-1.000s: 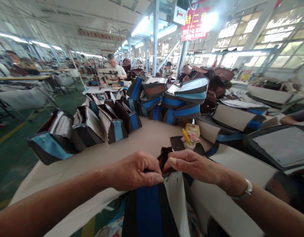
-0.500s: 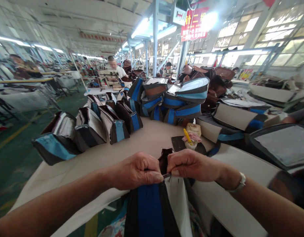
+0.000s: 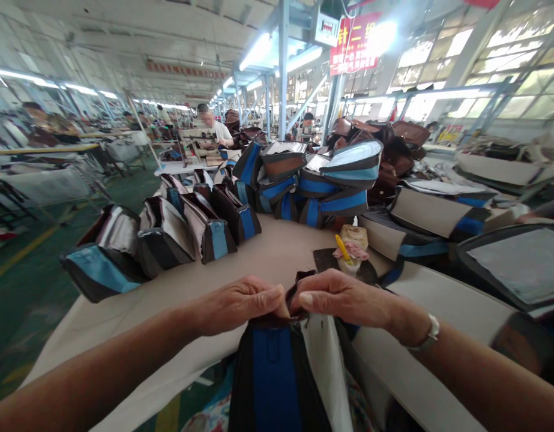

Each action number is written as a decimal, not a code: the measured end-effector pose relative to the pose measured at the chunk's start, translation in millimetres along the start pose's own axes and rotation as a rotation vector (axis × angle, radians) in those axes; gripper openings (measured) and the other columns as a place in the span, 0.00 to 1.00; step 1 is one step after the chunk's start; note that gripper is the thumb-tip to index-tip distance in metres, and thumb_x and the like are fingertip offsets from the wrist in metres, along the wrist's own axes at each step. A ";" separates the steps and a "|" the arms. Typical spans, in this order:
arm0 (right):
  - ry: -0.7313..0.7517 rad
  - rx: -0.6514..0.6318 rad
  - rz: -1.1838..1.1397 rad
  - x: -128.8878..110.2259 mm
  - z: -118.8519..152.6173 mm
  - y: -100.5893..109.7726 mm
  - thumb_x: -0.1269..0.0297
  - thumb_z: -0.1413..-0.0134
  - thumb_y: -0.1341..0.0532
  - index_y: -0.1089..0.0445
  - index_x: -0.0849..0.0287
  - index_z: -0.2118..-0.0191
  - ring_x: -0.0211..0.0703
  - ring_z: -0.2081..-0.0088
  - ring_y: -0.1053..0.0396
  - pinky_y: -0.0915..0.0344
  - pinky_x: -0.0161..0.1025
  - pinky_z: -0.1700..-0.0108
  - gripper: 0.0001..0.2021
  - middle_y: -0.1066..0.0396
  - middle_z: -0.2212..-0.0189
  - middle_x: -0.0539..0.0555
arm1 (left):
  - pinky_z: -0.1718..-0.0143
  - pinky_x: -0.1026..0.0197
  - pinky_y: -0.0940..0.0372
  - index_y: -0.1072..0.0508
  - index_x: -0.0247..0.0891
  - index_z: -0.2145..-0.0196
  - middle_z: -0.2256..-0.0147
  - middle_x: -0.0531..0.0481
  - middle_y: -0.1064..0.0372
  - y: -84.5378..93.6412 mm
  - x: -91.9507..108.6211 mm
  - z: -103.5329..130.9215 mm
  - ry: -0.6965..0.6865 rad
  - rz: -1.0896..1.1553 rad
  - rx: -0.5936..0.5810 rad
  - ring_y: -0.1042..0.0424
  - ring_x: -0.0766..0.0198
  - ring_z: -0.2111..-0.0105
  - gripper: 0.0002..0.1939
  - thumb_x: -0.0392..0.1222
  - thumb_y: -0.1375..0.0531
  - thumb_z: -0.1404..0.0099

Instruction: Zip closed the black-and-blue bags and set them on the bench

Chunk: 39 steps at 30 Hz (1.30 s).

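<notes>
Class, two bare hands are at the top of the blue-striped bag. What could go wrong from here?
1. With the left hand and right hand crowded at the brown top edge of the bag, that edge might pucker.
2. A yellow tool leans from a pale container just beyond the right hand; a careless swing could tip it.
3. Stacked bags stand across the table; a knock might topple some.

The near bag (image 3: pixel 277 384) is charcoal with a royal-blue stripe, off-white along its side and dark brown at its upper edge. The worktop (image 3: pixel 281 246) is pale beige, the leftmost bag (image 3: pixel 101 269) charcoal banded light blue, the handle (image 3: pixel 342 247) yellow, the cloth (image 3: pixel 356 252) pink, the floor (image 3: pixel 38 300) green with yellow lines.
</notes>
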State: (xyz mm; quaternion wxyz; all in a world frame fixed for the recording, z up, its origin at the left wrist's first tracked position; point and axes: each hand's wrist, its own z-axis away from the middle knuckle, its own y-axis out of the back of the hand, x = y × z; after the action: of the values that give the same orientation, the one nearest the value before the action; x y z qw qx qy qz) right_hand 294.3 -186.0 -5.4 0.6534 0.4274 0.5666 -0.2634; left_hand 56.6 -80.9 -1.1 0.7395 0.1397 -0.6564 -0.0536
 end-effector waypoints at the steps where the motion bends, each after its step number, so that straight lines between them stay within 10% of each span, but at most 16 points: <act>1: 0.020 0.010 0.073 -1.2 -3.0 -5.6 0.45 0.33 0.42 0.28 0.62 0.68 0.37 0.68 0.36 0.38 0.36 0.63 0.23 0.33 0.71 0.49 | 0.71 0.62 0.50 0.28 0.33 0.68 0.73 0.55 0.47 1.6 1.1 0.6 0.003 -0.016 -0.019 0.48 0.67 0.73 0.29 0.62 0.52 0.25; 5: 0.116 0.080 0.279 2.8 -10.1 -19.1 0.44 0.33 0.42 0.37 0.61 0.78 0.34 0.72 0.42 0.44 0.35 0.69 0.27 0.41 0.75 0.46 | 0.68 0.63 0.45 0.24 0.34 0.64 0.71 0.54 0.41 3.3 7.9 4.6 -0.006 -0.185 -0.023 0.41 0.65 0.70 0.23 0.58 0.44 0.28; 10: 0.003 0.124 0.418 33.1 -4.8 12.8 0.43 0.27 0.57 0.25 0.63 0.61 0.41 0.64 0.32 0.36 0.36 0.62 0.32 0.28 0.67 0.53 | 0.67 0.66 0.42 0.24 0.34 0.65 0.70 0.52 0.36 9.5 12.5 7.5 -0.083 -0.336 0.088 0.36 0.66 0.69 0.20 0.55 0.43 0.27; 15: -0.108 0.154 0.584 78.6 6.8 50.6 0.48 0.42 0.33 0.23 0.64 0.59 0.44 0.63 0.32 0.37 0.37 0.61 0.20 0.27 0.65 0.53 | 0.63 0.65 0.39 0.23 0.32 0.65 0.68 0.49 0.32 64.1 -9.2 16.7 -0.029 -0.382 0.120 0.33 0.64 0.67 0.22 0.56 0.43 0.28; 20: -0.141 0.101 0.678 104.0 -2.2 23.3 0.62 0.46 0.30 0.26 0.62 0.74 0.38 0.69 0.38 0.43 0.35 0.66 0.11 0.33 0.75 0.48 | 0.58 0.63 0.36 0.22 0.33 0.61 0.64 0.46 0.25 112.9 -32.0 33.8 0.241 -0.440 0.074 0.28 0.58 0.62 0.25 0.61 0.41 0.31; 26: -0.173 0.089 0.626 77.9 -43.0 -2.6 0.65 0.47 0.32 0.27 0.62 0.76 0.35 0.74 0.46 0.50 0.35 0.70 0.10 0.42 0.82 0.43 | 0.49 0.57 0.38 0.28 0.38 0.44 0.49 0.41 0.26 26.1 -26.6 -1.5 0.126 -0.727 0.248 0.28 0.51 0.50 0.26 0.59 0.42 0.30; 30: -0.161 -0.054 0.471 52.3 -53.0 10.5 0.63 0.43 0.35 0.27 0.63 0.76 0.32 0.77 0.46 0.48 0.33 0.73 0.13 0.42 0.84 0.43 | 0.62 0.57 0.37 0.28 0.36 0.51 0.60 0.43 0.25 -33.3 -39.5 -32.6 0.219 -0.664 0.426 0.27 0.52 0.62 0.25 0.54 0.32 0.39; 36: -0.063 -0.016 0.248 39.5 -20.8 54.3 0.38 0.31 0.53 0.23 0.67 0.65 0.42 0.67 0.29 0.33 0.39 0.59 0.35 0.25 0.69 0.57 | 0.74 0.64 0.49 0.25 0.38 0.53 0.78 0.60 0.43 -4.2 -42.9 -41.5 0.004 -0.397 0.582 0.43 0.66 0.77 0.26 0.62 0.36 0.38; 39: 0.027 0.130 0.223 30.0 -1.0 63.4 0.32 0.38 0.48 0.23 0.66 0.60 0.45 0.62 0.29 0.33 0.41 0.55 0.36 0.26 0.63 0.58 | 0.73 0.64 0.44 0.25 0.36 0.57 0.75 0.54 0.34 20.1 -28.7 -42.2 -0.144 -0.306 0.593 0.38 0.65 0.75 0.28 0.66 0.41 0.36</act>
State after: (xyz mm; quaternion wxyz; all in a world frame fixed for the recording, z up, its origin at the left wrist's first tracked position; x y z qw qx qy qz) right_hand 352.9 -149.4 -17.9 0.6420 0.5326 0.5061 -0.2195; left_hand 92.3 -48.4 -27.1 0.6020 0.4412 -0.6653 0.0195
